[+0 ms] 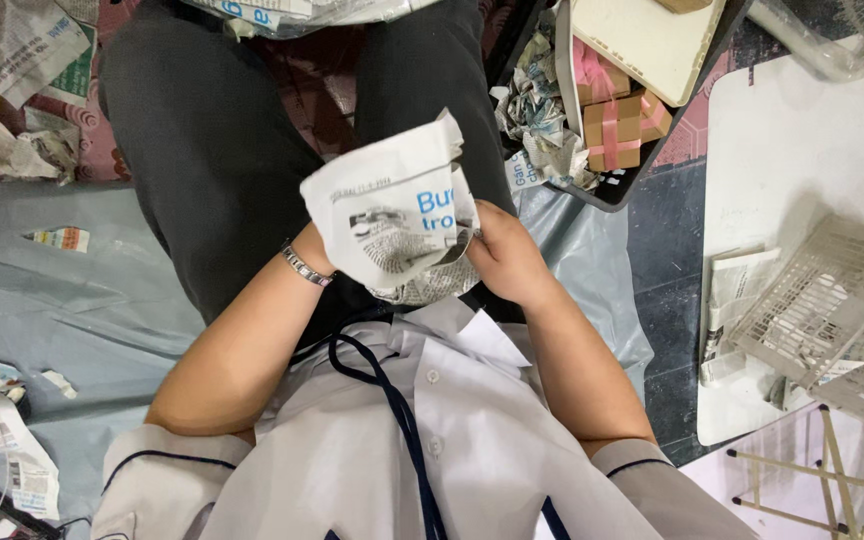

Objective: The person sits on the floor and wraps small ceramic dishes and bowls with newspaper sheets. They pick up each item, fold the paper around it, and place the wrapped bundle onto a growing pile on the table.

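Observation:
A piece of newspaper (392, 215), folded or wrapped into a bundle, is held over my lap in front of my chest. My right hand (504, 255) grips its right edge, with the fingers curled into the paper. My left hand (317, 258) is almost wholly hidden behind the paper's left side; only the wrist with a metal bracelet (307, 267) shows. What lies inside the paper is hidden.
A black crate (612, 190) at the upper right holds small brown boxes with pink tape (617, 125) and crumpled newspaper. A white plastic basket (822, 300) lies on a white board at right. Loose newspaper (12, 60) is scattered on a grey sheet at left.

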